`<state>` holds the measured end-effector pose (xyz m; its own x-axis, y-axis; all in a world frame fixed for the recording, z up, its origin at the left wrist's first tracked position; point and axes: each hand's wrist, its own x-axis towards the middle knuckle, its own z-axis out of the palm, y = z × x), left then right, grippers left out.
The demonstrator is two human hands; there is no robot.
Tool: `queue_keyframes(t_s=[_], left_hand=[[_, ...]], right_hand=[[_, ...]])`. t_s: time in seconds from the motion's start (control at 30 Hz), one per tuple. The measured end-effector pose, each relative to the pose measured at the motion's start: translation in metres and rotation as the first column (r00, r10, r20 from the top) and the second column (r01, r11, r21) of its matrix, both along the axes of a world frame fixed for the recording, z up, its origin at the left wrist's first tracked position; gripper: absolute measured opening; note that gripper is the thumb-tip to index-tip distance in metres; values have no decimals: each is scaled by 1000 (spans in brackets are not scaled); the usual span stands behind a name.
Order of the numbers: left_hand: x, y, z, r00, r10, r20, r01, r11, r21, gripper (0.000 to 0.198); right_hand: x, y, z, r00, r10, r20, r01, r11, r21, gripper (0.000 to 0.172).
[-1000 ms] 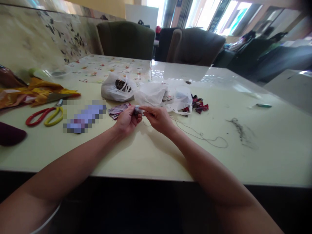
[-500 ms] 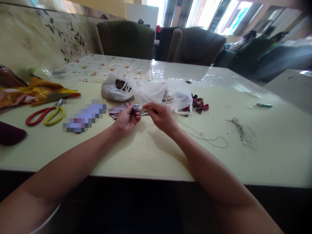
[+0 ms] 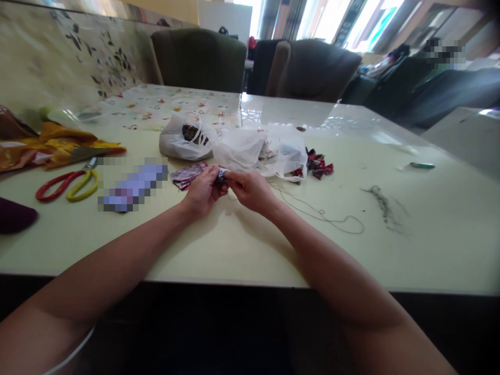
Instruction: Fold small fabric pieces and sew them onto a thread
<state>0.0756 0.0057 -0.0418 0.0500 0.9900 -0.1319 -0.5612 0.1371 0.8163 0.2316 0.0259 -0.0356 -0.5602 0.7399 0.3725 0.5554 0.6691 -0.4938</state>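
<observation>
My left hand (image 3: 203, 191) is closed on a small piece of patterned cloth (image 3: 222, 174), whitish and blue, gripped between thumb and fingers. From the other side my right hand (image 3: 253, 191) pinches the same cloth, its fingertips meeting those of the left. Much of the cloth is hidden by the fingers. A long thin thread (image 3: 308, 212) trails over the table to the right of my right hand and ends in a loop. Just behind my left hand lie folded patterned fabric pieces (image 3: 186, 176).
White plastic bags (image 3: 240, 148) stand beyond my hands, with dark red fabric scraps (image 3: 321, 164) beside them. Red-and-yellow-handled scissors (image 3: 66, 186) lie left, near yellow cloth (image 3: 64, 143). A tangle of dark threads (image 3: 380, 203) and a small green object (image 3: 422, 165) are on the right.
My right hand's fingers have moved in closer against the cloth. The white, rounded part that showed between the hands is now covered, and patterned cloth shows there.
</observation>
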Motion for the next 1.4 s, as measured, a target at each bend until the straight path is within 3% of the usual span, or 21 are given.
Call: queue_keyframes(t_s=[0.2, 0.4, 0.5, 0.67, 0.83, 0.93, 1.0, 1.03, 1.13, 1.2, 1.27, 1.4], left_hand=[[0, 2, 3, 997, 27, 69, -21, 996, -85, 29], [1, -2, -3, 996, 17, -88, -11, 997, 71, 24], [2, -3, -2, 995, 11, -95, -6, 998, 58, 24], [1, 1, 1, 999, 51, -3, -51, 999, -2, 28], [-1, 1, 2, 997, 30, -78, -28, 999, 26, 20], [-4, 5, 2, 995, 88, -51, -88, 996, 5, 18], [-6, 8, 1, 987, 154, -45, -153, 988, 17, 19], [-6, 9, 0, 983, 179, -48, -177, 984, 34, 20], [-5, 9, -2, 977, 207, -58, -202, 975, 90, 23], [-4, 8, -2, 977, 204, -57, -197, 975, 102, 22], [-3, 7, -2, 979, 195, -55, -189, 977, 98, 18], [-5, 7, -1, 983, 173, -65, -170, 984, 45, 15]], right_hand=[[1, -1, 2, 986, -66, -150, 69, 998, 13, 29], [0, -2, 6, 999, 40, 10, -39, 997, -67, 22], [0, -3, 7, 999, 46, 22, -44, 995, -85, 21], [-1, -1, 5, 991, -36, -125, 28, 998, -65, 28], [0, 1, 5, 988, 53, -147, -71, 990, -121, 19], [-5, 1, 4, 921, -117, -371, 68, 987, -143, 14], [-10, -2, 1, 849, -215, -482, 58, 946, -320, 17], [-12, -4, 0, 827, -251, -503, -1, 894, -447, 20], [-18, -11, -1, 815, -290, -502, -232, 630, -741, 24], [-19, -15, 1, 820, -265, -507, -322, 520, -791, 23], [-18, -16, 4, 814, -248, -525, -354, 504, -788, 21], [-13, -9, 7, 782, -278, -558, -298, 619, -727, 20]])
